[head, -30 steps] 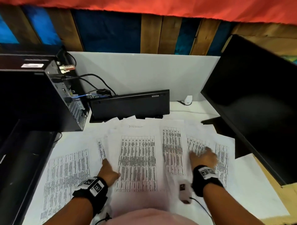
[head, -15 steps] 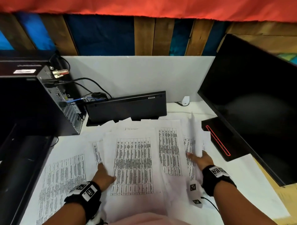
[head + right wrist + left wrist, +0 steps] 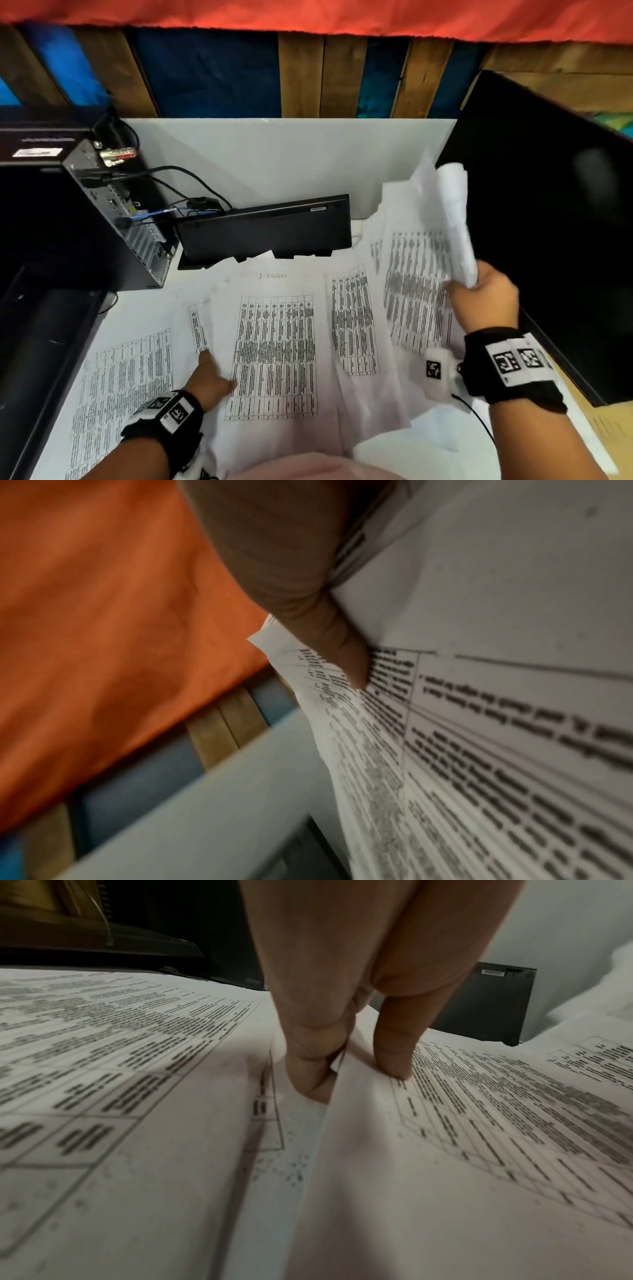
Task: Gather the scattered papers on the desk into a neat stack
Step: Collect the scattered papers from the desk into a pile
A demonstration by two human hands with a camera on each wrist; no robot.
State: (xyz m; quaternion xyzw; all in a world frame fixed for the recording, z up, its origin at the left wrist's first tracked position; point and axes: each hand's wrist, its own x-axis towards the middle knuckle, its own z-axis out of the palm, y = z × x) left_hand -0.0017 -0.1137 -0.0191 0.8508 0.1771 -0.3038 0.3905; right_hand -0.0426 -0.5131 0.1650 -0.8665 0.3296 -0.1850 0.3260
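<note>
Printed table sheets lie scattered and overlapping across the white desk (image 3: 421, 459). My left hand (image 3: 210, 375) is at the left edge of the middle sheet (image 3: 274, 353). In the left wrist view that hand (image 3: 352, 1074) pinches the sheet's edge (image 3: 342, 1123), one finger under it and the thumb (image 3: 394, 1064) on top. My right hand (image 3: 486, 291) grips a bunch of sheets (image 3: 421, 274) at the right, lifted off the desk, its top curling over (image 3: 455, 212). In the right wrist view my thumb (image 3: 352, 666) presses on the printed bunch (image 3: 479, 750). More sheets (image 3: 120, 394) lie flat at the left.
A black computer tower (image 3: 68, 222) with cables stands at the back left. A black keyboard (image 3: 267, 233) leans against the white partition (image 3: 274, 161). A large black monitor (image 3: 548, 222) stands close on the right, right behind the lifted sheets. A black surface (image 3: 41, 359) borders the desk's left edge.
My right hand has taken hold of the right-hand sheets and raised them off the desk toward the monitor. My left hand has stayed at the middle sheet's left edge.
</note>
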